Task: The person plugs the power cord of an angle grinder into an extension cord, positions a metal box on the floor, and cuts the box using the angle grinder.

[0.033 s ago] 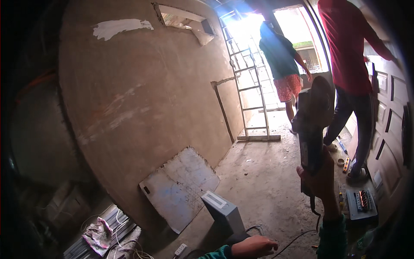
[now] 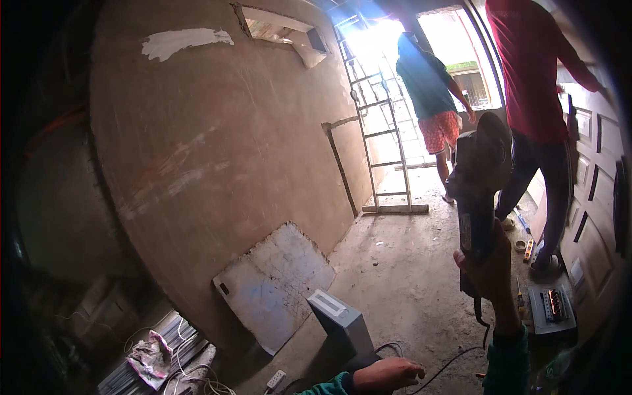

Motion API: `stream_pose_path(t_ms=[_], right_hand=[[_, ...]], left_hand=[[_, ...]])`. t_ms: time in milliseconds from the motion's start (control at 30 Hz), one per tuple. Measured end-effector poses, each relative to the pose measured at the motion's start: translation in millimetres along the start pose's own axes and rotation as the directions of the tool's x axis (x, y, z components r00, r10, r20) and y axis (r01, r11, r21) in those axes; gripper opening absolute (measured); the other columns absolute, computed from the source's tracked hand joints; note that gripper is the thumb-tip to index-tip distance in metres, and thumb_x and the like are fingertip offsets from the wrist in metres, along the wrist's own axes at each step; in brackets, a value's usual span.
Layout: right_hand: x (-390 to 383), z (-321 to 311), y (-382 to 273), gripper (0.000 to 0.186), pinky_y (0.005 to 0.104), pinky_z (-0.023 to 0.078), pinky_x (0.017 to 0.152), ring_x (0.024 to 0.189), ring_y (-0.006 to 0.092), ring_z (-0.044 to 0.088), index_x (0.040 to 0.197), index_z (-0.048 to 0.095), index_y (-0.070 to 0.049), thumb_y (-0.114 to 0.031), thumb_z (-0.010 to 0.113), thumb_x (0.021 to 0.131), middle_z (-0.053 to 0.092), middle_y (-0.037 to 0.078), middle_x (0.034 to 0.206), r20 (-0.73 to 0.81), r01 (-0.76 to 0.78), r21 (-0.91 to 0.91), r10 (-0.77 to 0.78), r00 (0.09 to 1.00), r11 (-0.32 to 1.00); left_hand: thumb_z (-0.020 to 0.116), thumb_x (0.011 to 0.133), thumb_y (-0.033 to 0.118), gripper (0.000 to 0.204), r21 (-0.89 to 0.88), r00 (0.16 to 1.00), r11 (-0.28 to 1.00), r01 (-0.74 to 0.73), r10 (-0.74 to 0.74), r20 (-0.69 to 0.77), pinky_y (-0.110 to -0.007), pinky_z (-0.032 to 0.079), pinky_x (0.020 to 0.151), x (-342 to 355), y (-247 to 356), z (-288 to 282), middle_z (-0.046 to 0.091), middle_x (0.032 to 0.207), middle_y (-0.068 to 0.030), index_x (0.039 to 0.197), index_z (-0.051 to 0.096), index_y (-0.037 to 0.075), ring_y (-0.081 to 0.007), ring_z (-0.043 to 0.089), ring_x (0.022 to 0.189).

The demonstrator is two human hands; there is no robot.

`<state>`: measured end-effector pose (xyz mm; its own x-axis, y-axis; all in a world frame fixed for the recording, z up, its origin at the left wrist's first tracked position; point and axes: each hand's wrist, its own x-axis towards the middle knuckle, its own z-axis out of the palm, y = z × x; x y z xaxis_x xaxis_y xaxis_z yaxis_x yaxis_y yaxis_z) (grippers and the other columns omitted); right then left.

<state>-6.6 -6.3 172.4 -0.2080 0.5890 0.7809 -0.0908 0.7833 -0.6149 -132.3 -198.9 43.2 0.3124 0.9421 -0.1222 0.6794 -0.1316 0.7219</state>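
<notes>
My right hand (image 2: 490,266) is wrapped round the body of an angle grinder (image 2: 479,197), held upright with its disc end at the top. The grinder's dark cord hangs down past my wrist to the floor. At the lower edge my left hand (image 2: 388,375) holds nothing, its fingers loosely bent and pointing right. Close beside it stands a grey metal box (image 2: 342,322) with a slot-shaped opening in its top. Shadow hides detail on the grinder's disc.
A stained board (image 2: 276,286) leans on the wall. Ahead are a ladder (image 2: 388,151) and a walking person (image 2: 428,85). Another person in red (image 2: 530,72) stands by a panelled door (image 2: 596,178). A breaker panel (image 2: 552,309), tools and a power strip (image 2: 275,380) lie on the floor.
</notes>
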Motion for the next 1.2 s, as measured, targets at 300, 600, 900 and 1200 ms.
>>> stream_pose_path(t_ms=[300,600,900,1200], right_hand=[[4,-15,-8,0.046,0.0346,0.052,0.072,0.076,0.0189,0.062,0.101,0.053,-0.001,-0.012,0.077,0.063,0.061,0.011,0.084,-0.014,-0.083,0.099,0.084,0.996,0.992],[7,-15,-5,0.048,0.0343,0.053,0.073,0.076,0.0200,0.062,0.103,0.054,-0.002,-0.012,0.077,0.062,0.061,0.010,0.084,-0.020,-0.075,0.087,0.077,0.997,0.993],[7,-14,-9,0.048,0.0341,0.053,0.073,0.075,0.0202,0.063,0.103,0.054,-0.001,-0.014,0.077,0.063,0.062,0.010,0.083,-0.018,-0.062,0.060,0.063,0.998,0.996],[9,-16,-4,0.047,0.0338,0.054,0.071,0.075,0.0196,0.063,0.102,0.054,0.000,-0.014,0.077,0.064,0.063,0.011,0.084,0.005,-0.100,0.104,0.100,0.995,0.990]], left_hand=[[0.057,0.093,0.016,0.019,0.041,0.997,0.999,-0.011,0.007,0.081,-0.038,0.050,0.075,10,-4,8,0.064,0.091,-0.0160,0.101,0.060,-0.001,-0.0307,0.062,0.085],[0.055,0.093,0.015,0.019,-0.131,0.948,0.949,-0.285,0.259,-0.187,-0.036,0.049,0.069,15,-16,19,0.060,0.082,-0.0186,0.098,0.058,-0.003,-0.0329,0.061,0.077],[0.070,0.083,0.014,0.042,0.132,0.888,0.954,-0.270,0.300,-0.348,-0.037,0.034,0.044,7,-9,20,0.037,0.057,-0.0156,0.060,0.037,0.000,-0.0256,0.037,0.047],[0.059,0.066,-0.004,0.026,0.178,0.789,0.906,-0.385,0.423,-0.447,-0.037,0.035,0.049,0,-8,11,0.039,0.061,-0.0123,0.061,0.035,0.003,-0.0265,0.043,0.056]])
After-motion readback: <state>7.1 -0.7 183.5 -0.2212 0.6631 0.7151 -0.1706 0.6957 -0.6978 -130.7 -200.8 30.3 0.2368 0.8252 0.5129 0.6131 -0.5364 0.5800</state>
